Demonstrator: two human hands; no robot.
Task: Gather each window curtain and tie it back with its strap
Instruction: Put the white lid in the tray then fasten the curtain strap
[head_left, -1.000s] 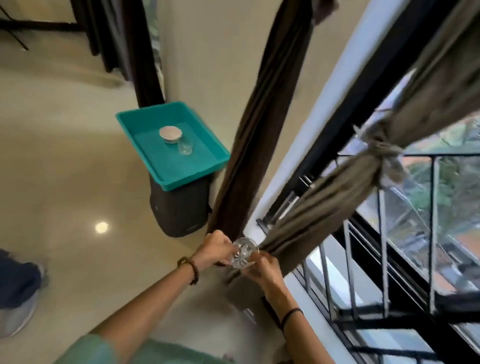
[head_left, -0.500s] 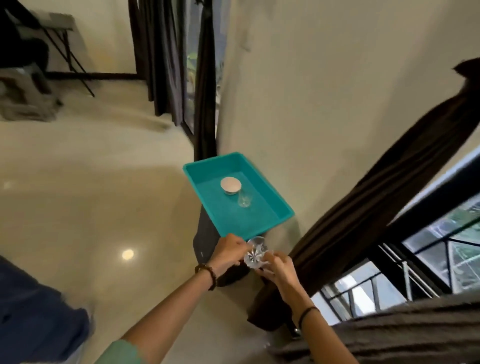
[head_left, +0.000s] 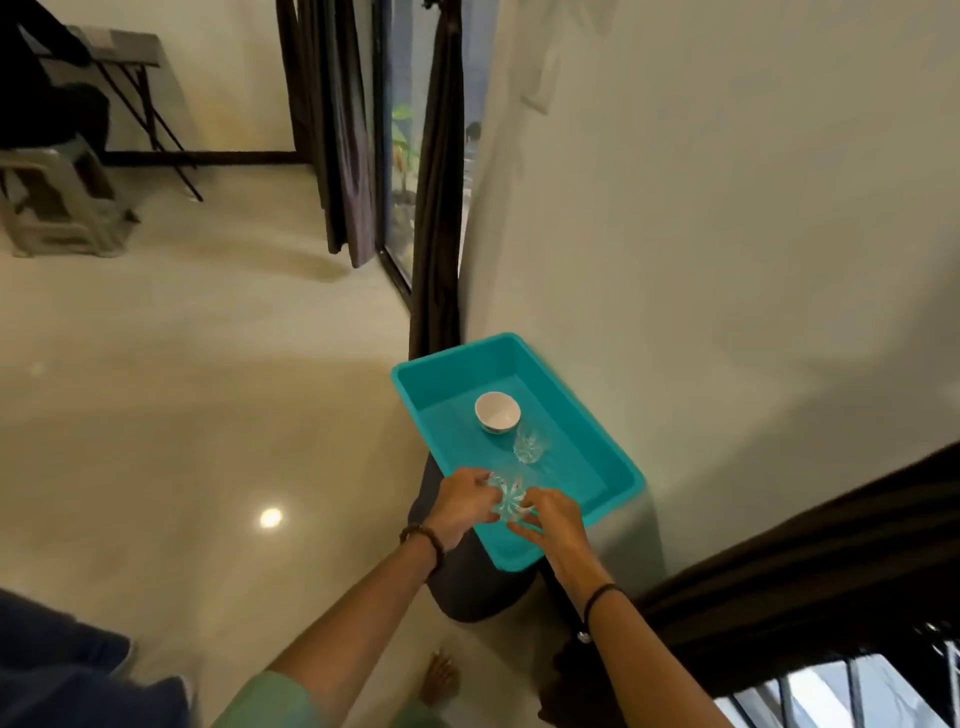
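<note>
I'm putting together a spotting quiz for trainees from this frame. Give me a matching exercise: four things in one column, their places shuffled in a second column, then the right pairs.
Things
1. white bowl
2. cut-glass tumbler
3. teal tray
4. grey plastic stool

Places
A. on top of the dark bin
B. on the floor, far left
C. held between the left hand and right hand, over the tray's near end
D. inside the tray, beside a second tumbler

Pairs: 1-D, 2-C, 3-A, 4-B
</note>
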